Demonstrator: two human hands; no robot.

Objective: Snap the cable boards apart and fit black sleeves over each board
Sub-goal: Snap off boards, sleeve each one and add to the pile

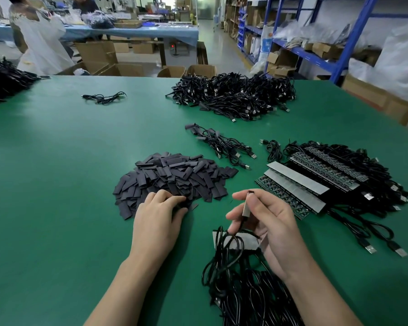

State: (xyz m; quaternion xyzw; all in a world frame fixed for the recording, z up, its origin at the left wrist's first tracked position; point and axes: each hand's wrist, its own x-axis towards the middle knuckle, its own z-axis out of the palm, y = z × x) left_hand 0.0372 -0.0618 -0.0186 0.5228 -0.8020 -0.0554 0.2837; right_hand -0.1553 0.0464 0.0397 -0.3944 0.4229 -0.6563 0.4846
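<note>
On a green table [57,172], sleeves [174,175] and cable heaps [233,95]; blue shelving [351,43] beyond.

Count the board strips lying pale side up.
3. One strip and a second strip lie side by side atop the board stack on the right; the third strip lies under cables by the right hand. More may be hidden.

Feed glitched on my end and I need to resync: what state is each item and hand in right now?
sleeve pile, loose heap
board, separated, bare, cable attached
board strips, stacked, unsnapped
sleeved cables, lying in a small bunch
left hand, fingers on sleeve pile's near edge, pinch unclear
right hand, holding the board
</note>
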